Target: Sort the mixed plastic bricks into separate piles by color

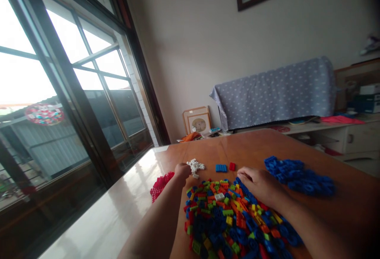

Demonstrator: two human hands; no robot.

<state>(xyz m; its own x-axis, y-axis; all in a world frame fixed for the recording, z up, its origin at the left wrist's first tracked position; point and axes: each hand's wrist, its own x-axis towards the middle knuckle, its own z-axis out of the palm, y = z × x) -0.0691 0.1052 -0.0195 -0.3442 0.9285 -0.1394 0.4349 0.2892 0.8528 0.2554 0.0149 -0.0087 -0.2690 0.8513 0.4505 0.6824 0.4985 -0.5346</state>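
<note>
My left hand is at the left edge of a small pile of white building bricks. Its fingers are curled closed, and what they hold, if anything, is hidden. Over the top right edge of a large heap of mixed-colour building bricks is my right hand. Its thumb and fingers are bent together, with blue bricks just below the fingertips; I cannot make out what is in them. One white brick lies on top of the heap. A blue brick and a red brick lie apart, between the hands and beyond the heap.
A pile of blue bricks lies on the right of the wooden table. Red netting lies beside my left forearm. Past the table are a cloth-covered object on a low cabinet and a large window on the left.
</note>
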